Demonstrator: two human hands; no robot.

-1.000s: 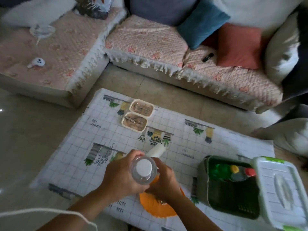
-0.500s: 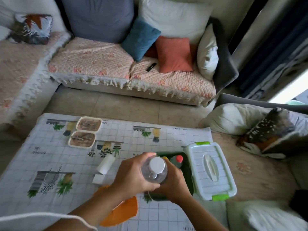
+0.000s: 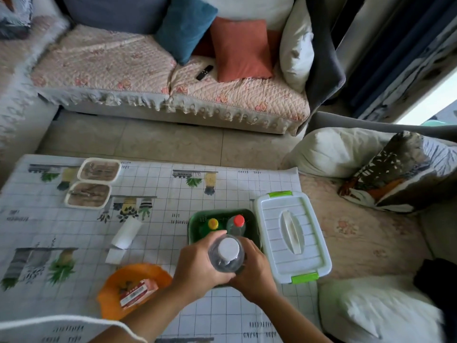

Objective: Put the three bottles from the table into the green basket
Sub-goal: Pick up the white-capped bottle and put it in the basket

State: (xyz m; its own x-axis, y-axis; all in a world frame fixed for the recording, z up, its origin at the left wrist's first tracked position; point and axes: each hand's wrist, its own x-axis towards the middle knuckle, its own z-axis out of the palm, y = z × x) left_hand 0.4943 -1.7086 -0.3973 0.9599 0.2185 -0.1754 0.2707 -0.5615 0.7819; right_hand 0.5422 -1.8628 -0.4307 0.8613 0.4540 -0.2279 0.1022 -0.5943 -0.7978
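Both hands hold one clear bottle [image 3: 227,254] with a white cap, upright, over the near edge of the green basket [image 3: 197,220]. Left hand [image 3: 197,268] wraps the bottle's left side, fingers curled round it; right hand [image 3: 254,271] wraps the right side and near side, so the grip of each is closed on the bottle body, cap left bare between them. Whether the bottle base touches the basket cannot be told; the hands hide it. Inside the basket, at its far end, stand two bottles side by side: yellow-cap bottle [image 3: 212,224] on the left, red-cap bottle [image 3: 238,222] on the right. Basket sits on the tabletop [image 3: 160,186], touching or just beside a white lidded box [image 3: 291,235] to its right. Orange bowl [image 3: 116,288] lies left of the left forearm.
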